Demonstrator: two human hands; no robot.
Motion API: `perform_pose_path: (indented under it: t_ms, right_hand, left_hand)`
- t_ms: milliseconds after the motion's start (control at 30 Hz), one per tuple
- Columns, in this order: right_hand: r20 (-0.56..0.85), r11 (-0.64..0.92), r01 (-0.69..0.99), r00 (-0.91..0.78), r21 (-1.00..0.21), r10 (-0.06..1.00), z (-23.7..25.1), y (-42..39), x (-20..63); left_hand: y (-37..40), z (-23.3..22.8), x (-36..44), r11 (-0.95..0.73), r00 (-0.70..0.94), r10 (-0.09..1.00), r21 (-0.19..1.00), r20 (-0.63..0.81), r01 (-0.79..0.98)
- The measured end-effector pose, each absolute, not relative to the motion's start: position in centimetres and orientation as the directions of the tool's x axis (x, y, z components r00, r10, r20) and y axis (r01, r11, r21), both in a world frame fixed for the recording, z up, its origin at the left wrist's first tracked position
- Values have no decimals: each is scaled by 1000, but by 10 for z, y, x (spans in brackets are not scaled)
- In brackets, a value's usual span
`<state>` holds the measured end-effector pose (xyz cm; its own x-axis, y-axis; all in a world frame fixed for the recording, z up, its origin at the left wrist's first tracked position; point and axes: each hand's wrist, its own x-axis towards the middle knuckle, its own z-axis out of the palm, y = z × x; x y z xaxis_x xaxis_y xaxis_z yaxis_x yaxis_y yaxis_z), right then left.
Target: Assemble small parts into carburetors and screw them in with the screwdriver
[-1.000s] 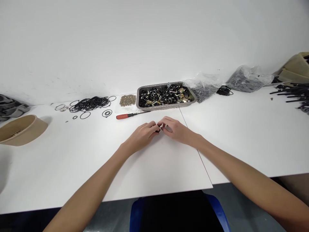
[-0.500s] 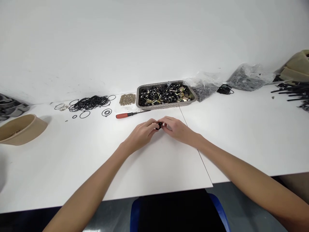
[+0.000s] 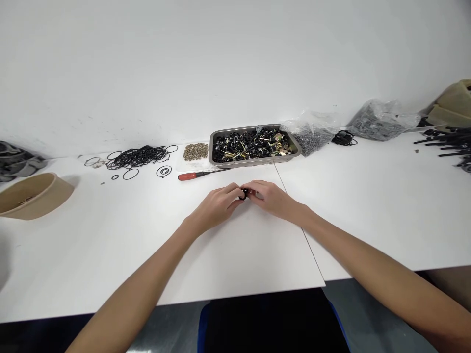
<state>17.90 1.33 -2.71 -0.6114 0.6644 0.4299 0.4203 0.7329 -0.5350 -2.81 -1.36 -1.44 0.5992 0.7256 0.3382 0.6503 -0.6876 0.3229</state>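
Between my fingertips is a small black ring-shaped part (image 3: pixel 243 194), partly covered by the fingers. My left hand (image 3: pixel 220 203) pinches it from the left, thumb below and forefinger above. From the other side my right hand (image 3: pixel 268 196) has its fingers closed on the same part. Both hands are low over the white table, in front of a metal tray (image 3: pixel 253 163) heaped with black rings, screws and brass-coloured pieces. A screwdriver (image 3: pixel 187 176) with a red handle lies just left of the tray's front edge.
Left of the tray are a patch of small brass-coloured pieces (image 3: pixel 196 151) and a pile of black rubber rings (image 3: pixel 138 158). A beige bowl (image 3: pixel 47 198) stands far left. Clear plastic bags of parts (image 3: pixel 312 137) and black rods (image 3: pixel 447 139) lie to the right.
The black part has turned slightly between my fingers. Both hands stay in nearly the same place, and the view has shifted a little.
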Motion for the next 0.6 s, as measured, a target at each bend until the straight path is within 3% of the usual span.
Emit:
perform_pose_path:
  t_ms: [133, 333, 600]
  right_hand:
    - [436, 727, 404, -603, -554, 668, -25, 12, 179]
    - [419, 691, 436, -569, -576, 708, -21, 8, 178]
    - [377, 702, 407, -630, -584, 679, -22, 8, 178]
  left_hand:
    - [-15, -14, -27, -656, 561, 754, 441, 342, 613]
    - [-16, -4, -24, -341, 371, 911, 836, 180, 430]
    - [-14, 1, -24, -238, 352, 930, 905, 107, 353]
